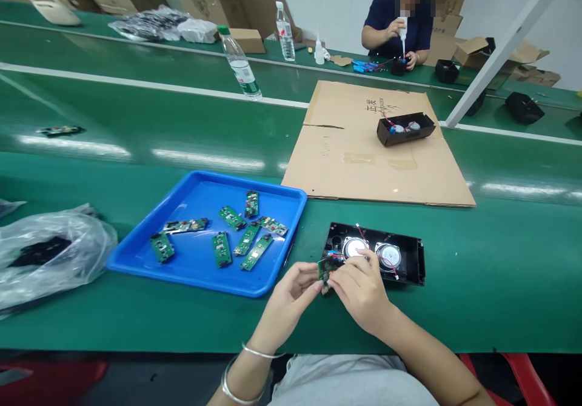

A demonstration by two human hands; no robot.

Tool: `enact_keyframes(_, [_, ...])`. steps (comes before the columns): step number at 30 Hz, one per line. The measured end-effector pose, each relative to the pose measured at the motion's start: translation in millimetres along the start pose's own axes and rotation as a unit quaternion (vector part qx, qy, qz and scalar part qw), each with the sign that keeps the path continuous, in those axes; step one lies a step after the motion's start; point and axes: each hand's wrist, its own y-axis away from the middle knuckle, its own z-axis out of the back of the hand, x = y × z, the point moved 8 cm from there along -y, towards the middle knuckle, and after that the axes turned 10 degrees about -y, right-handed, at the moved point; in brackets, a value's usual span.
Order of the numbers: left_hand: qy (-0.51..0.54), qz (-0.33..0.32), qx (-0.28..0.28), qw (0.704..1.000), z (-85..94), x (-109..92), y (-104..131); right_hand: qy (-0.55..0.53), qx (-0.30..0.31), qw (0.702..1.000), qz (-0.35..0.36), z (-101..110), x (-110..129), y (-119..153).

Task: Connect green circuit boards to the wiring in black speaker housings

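A small green circuit board [325, 268] is held between my two hands, just off the left end of an open black speaker housing [411, 266]. My left hand [295, 291] pinches the board's left edge. With fingertips closed at its right side, my right hand [361, 288] covers part of the board and the housing's near edge; whether it also grips a wire or plug is hidden. Two round silver speakers, the right speaker [388, 256] fully visible, sit in the housing with thin red wires [361, 231] running over them.
Left of my hands lies a blue tray [150, 276] with several green circuit boards [222, 249]. A plastic bag [54, 254] is farther left. Ahead, a cardboard sheet [345, 179] carries another housing [406, 130]. Across the bench, a person [377, 24] holds a white dispensing bottle [403, 30].
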Motion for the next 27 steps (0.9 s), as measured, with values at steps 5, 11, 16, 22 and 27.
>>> enact_keyframes(5, [0.043, 0.078, 0.092, 0.992, -15.2, 11.2, 4.4, 0.02, 0.039, 0.996, -0.077, 45.9, -31.1, 8.5])
enact_keyframes(11, [-0.029, 0.015, -0.046, 0.998, -4.4, -5.7, 15.4, 0.057, 0.225, 0.963, -0.135, 65.8, -80.1, 38.0])
enact_keyframes(16, [-0.025, -0.008, -0.064, 0.998, -16.7, -16.1, 14.2, -0.042, 0.214, 0.967, -0.133, 50.7, -77.7, 28.4])
enact_keyframes(22, [-0.075, -0.01, -0.049, 0.996, -30.7, -15.0, -2.2, -0.151, 0.031, 0.972, -0.177, 37.4, -72.6, 13.6])
enact_keyframes(27, [-0.118, -0.044, -0.077, 0.989, -31.1, -23.8, -6.2, -0.163, 0.05, 0.972, -0.164, 24.1, -66.4, 16.1])
